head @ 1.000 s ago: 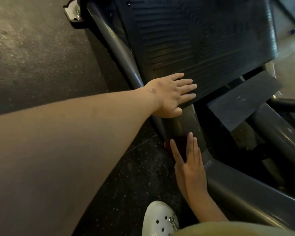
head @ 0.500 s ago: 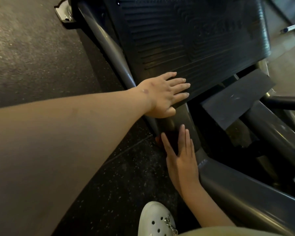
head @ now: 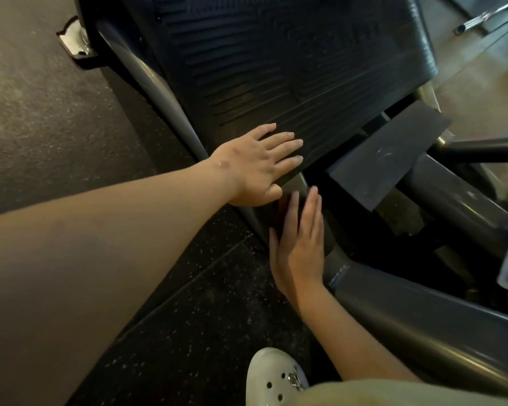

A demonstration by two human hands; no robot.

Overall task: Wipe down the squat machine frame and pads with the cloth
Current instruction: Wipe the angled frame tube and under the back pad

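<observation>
Dark speckled rubber floor (head: 56, 118) fills the left side and runs under the machine; a bolted foot bracket (head: 72, 39) sits on it at the upper left. From the bracket a grey frame tube (head: 147, 80) slants down along the edge of the ribbed black footplate (head: 276, 54), which takes up the top centre.

Left hand (head: 255, 165): palm down on the footplate's lower corner, fingers straight and slightly spread, thumb tucked at the plate's edge; grip slack, holding nothing.

Right hand (head: 299, 247): just below the left, nearly touching it; fingers straight and together, laid flat against the short upright section of frame under the footplate; grip not curled round anything.

Cloth (head: 279, 213): only a dark reddish patch shows, between the right thumb and forefinger, pinned to the frame beneath the flat fingers (most of it is hidden by the hand, and the light is poor, so its outline cannot be made out).

Lower frame beam (head: 423, 326): thick grey tube running from the right wrist toward the bottom right, weld seam visible near the wrist; a flat grey plate (head: 387, 159) stands right of the footplate, above it.

Bottom edge: white perforated clog (head: 273, 379) on the floor; pale green garment (head: 393, 394) beside it.
</observation>
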